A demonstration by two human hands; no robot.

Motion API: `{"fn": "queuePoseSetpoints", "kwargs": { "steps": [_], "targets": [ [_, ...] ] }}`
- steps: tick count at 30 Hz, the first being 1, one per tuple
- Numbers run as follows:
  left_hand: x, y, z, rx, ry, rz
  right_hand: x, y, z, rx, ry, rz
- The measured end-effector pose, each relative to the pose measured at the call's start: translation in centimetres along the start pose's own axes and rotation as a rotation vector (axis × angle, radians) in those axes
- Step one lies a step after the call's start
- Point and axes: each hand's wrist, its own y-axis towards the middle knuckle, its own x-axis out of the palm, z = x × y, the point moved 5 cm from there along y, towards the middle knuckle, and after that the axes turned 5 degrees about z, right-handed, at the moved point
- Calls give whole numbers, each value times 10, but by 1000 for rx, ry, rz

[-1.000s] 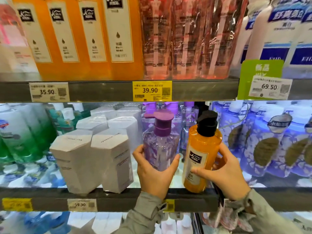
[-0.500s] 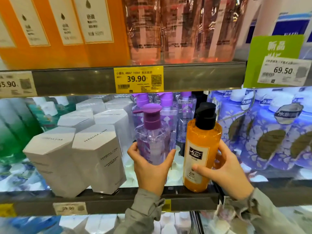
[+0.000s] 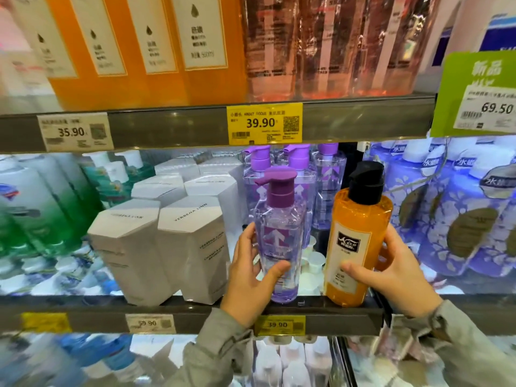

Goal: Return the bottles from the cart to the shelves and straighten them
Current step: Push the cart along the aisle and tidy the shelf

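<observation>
A clear purple bottle (image 3: 280, 227) with a purple pump stands at the front of the middle shelf (image 3: 329, 311), and my left hand (image 3: 251, 277) grips its lower half, thumb across the front. Right beside it an orange bottle (image 3: 358, 241) with a black pump stands tilted slightly left on the shelf edge. My right hand (image 3: 396, 269) holds it from the right side, thumb on the label. More purple pump bottles (image 3: 325, 174) stand in rows behind.
White hexagonal boxes (image 3: 181, 247) stand left of the purple bottle, green bottles (image 3: 42, 208) further left. Blue floral bottles (image 3: 458, 219) fill the right. The upper shelf (image 3: 363, 121) carries tall orange and pink bottles close overhead.
Both hands keep the same hold on their bottles. The view has shifted slightly, and the purple bottle's base has settled at the shelf front.
</observation>
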Motion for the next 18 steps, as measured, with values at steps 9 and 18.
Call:
{"fn": "queuePoseSetpoints", "kwargs": {
  "steps": [9,18],
  "targets": [
    [5,8,-1,53,140,-55,-6,-3,-6,-14,-51,28],
    [46,19,-2,96,207,-57,-21,-3,-7,-44,-62,55]
  ]
}}
